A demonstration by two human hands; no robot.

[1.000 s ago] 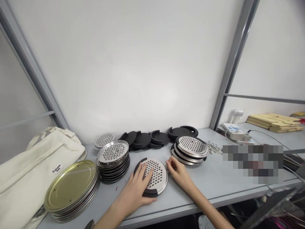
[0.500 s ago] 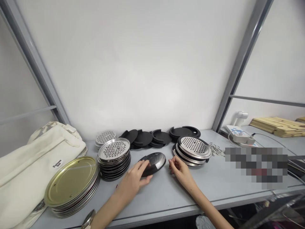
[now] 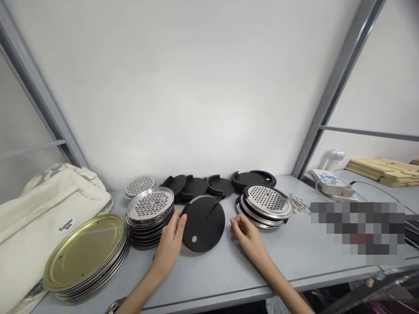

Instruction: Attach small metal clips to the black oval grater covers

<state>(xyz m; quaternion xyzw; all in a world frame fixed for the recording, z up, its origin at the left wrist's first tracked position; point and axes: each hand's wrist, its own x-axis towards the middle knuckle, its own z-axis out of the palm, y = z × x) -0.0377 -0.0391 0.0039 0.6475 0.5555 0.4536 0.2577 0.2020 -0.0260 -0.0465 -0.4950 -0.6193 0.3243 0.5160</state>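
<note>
My left hand (image 3: 173,234) grips a round grater (image 3: 204,226) by its left edge. It stands tilted up with its flat black back toward me, showing a small pale round spot and a slot; the metal side is mostly hidden. Just right of it, my right hand (image 3: 247,231) rests low over the table with thumb and fingers pinched together; whatever they hold, if anything, is too small to make out. Beside that hand is a stack of graters in black holders (image 3: 266,203). Left of my left hand stands a stack of metal grater discs (image 3: 150,207).
Black round holders (image 3: 194,186) lie along the wall. Gold-coloured lids (image 3: 87,248) are piled at the left by a cream cloth bag (image 3: 42,218). Small metal wire pieces (image 3: 297,203) lie right of the graters; wooden boards (image 3: 382,171) and a white device (image 3: 332,183) are farther right.
My left hand has turned the grater from lying low with its metal face up to standing tilted with its black back toward me. My right hand stays pinched in nearly the same place.
</note>
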